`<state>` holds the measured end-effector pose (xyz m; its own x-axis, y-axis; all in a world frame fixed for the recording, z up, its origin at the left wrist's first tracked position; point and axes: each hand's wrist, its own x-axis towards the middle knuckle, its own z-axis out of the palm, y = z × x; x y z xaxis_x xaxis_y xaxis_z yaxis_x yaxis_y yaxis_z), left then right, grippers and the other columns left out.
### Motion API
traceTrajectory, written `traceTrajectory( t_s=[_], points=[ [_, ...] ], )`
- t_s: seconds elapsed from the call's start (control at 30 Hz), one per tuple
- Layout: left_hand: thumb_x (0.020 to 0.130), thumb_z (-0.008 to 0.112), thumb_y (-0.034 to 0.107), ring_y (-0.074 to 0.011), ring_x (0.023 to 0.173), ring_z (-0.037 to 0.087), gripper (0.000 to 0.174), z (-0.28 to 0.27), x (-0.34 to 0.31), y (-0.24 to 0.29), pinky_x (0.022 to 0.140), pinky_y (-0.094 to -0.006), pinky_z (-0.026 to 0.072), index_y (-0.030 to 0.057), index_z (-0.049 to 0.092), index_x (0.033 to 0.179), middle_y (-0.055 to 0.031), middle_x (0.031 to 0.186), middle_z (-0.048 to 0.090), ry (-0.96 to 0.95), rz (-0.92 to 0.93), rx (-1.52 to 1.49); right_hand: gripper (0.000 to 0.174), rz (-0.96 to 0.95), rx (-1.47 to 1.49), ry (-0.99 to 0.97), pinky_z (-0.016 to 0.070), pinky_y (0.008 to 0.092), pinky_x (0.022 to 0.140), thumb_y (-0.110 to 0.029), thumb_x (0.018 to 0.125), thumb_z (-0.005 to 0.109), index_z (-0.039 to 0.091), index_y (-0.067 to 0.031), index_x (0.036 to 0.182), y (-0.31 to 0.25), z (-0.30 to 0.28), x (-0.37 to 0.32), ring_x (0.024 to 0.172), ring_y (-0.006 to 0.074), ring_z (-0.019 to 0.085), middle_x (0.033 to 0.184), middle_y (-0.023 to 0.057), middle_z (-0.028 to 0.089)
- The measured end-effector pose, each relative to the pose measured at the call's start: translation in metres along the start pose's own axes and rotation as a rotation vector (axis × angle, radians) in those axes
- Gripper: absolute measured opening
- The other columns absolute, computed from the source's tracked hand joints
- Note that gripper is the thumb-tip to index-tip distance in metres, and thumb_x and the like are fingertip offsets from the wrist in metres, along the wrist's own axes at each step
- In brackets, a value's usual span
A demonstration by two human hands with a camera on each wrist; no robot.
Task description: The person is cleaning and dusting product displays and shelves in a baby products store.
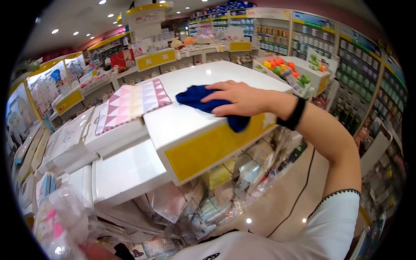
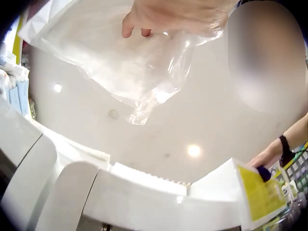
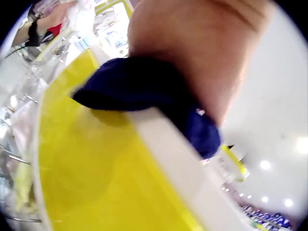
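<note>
On the white counter top [image 1: 208, 125], my right hand [image 1: 242, 99] presses down on a dark blue cloth [image 1: 193, 96] with its fingers spread over it. Part of the cloth drapes over the front edge, above a yellow panel [image 1: 208, 149]. The right wrist view shows the cloth [image 3: 130, 84] bunched under the hand [image 3: 192, 53] along that edge. Low on the left, my left hand [image 2: 178, 17] grips a clear plastic bag [image 2: 130, 62]. Something pale with pink marks shows inside this bag [image 1: 60, 225] in the head view.
A triangle-patterned pink, purple and cream cloth [image 1: 134, 104] lies left of the blue one. White boxes [image 1: 65, 134] stand further left. Packaged goods [image 1: 234, 182] hang on a wire rack under the counter. A bin of colourful toy produce [image 1: 286, 71] stands behind, and a dark cable [image 1: 301, 190] crosses the floor.
</note>
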<state>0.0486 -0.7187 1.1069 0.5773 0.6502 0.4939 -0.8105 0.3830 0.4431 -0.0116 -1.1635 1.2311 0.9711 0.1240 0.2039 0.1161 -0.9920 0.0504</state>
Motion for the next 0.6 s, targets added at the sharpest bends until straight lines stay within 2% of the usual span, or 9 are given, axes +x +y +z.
traceTrajectory(
  t_s=[0.07, 0.13, 0.23, 0.37, 0.47, 0.5, 0.6],
  points=[
    [0.080, 0.059, 0.028, -0.0234, 0.119, 0.037, 0.055, 0.003, -0.005, -0.019, 0.100, -0.0364, 0.0223, 0.0018, 0.041, 0.125, -0.0172, 0.126, 0.044, -0.011, -0.006, 0.063, 0.046, 0.079, 0.055, -0.078, 0.0256, 0.0416, 0.102, -0.049, 0.085, 0.041, 0.049, -0.0237, 0.123, 0.036, -0.004, 0.002, 0.123, 0.0328, 0.032, 0.137, 0.0125, 0.031],
    [0.080, 0.059, 0.027, -0.0234, 0.117, 0.038, 0.054, 0.006, -0.005, -0.035, 0.099, -0.0362, 0.0232, 0.0017, 0.042, 0.124, -0.0171, 0.125, 0.045, -0.033, -0.005, 0.125, 0.044, 0.151, 0.089, -0.164, 0.0220, 0.0392, 0.104, -0.042, 0.087, 0.042, 0.049, -0.0181, 0.124, 0.085, -0.007, 0.003, 0.125, 0.0322, 0.030, 0.137, 0.0157, 0.030],
    [0.080, 0.058, 0.026, -0.0235, 0.116, 0.039, 0.052, 0.009, -0.001, -0.055, 0.098, -0.0359, 0.0246, 0.0015, 0.042, 0.124, -0.0169, 0.124, 0.045, -0.067, -0.016, 0.182, 0.048, 0.425, 0.006, -0.249, 0.0220, 0.0378, 0.104, -0.043, 0.089, 0.035, 0.045, -0.0149, 0.127, 0.162, -0.004, 0.000, 0.125, 0.0317, 0.030, 0.137, 0.0176, 0.028],
    [0.081, 0.056, 0.024, -0.0236, 0.113, 0.041, 0.050, 0.008, -0.001, -0.076, 0.096, -0.0355, 0.0264, 0.0013, 0.043, 0.123, -0.0167, 0.123, 0.046, -0.075, -0.021, 0.228, 0.052, 0.770, -0.124, -0.327, 0.0243, 0.0388, 0.103, -0.042, 0.090, 0.029, 0.041, -0.0094, 0.129, 0.152, -0.009, 0.028, 0.122, 0.0326, 0.033, 0.136, 0.0184, 0.030],
    [0.081, 0.055, 0.023, -0.0237, 0.112, 0.042, 0.048, 0.007, 0.002, -0.087, 0.094, -0.0352, 0.0278, 0.0011, 0.044, 0.123, -0.0165, 0.122, 0.047, -0.090, -0.028, 0.272, 0.052, 0.699, -0.203, -0.344, 0.0264, 0.0400, 0.101, -0.040, 0.090, 0.030, 0.042, -0.0057, 0.127, 0.180, 0.005, 0.051, 0.120, 0.0335, 0.035, 0.132, 0.0182, 0.036],
    [0.081, 0.055, 0.022, -0.0238, 0.111, 0.042, 0.048, 0.006, 0.003, -0.089, 0.094, -0.0351, 0.0283, 0.0010, 0.044, 0.122, -0.0164, 0.122, 0.047, -0.093, -0.030, 0.281, 0.052, 0.621, -0.280, -0.414, 0.0271, 0.0404, 0.101, -0.038, 0.090, 0.031, 0.043, -0.0033, 0.126, 0.186, 0.007, 0.063, 0.119, 0.0342, 0.036, 0.129, 0.0172, 0.041],
    [0.082, 0.054, 0.021, -0.0239, 0.109, 0.043, 0.046, 0.003, 0.005, -0.097, 0.092, -0.0348, 0.0297, 0.0008, 0.044, 0.122, -0.0162, 0.121, 0.048, -0.100, -0.046, 0.307, 0.053, 0.666, -0.237, -0.479, 0.0278, 0.0402, 0.100, -0.039, 0.089, 0.034, 0.043, -0.0020, 0.125, 0.196, 0.008, 0.092, 0.119, 0.0347, 0.036, 0.130, 0.0185, 0.040]
  ],
)
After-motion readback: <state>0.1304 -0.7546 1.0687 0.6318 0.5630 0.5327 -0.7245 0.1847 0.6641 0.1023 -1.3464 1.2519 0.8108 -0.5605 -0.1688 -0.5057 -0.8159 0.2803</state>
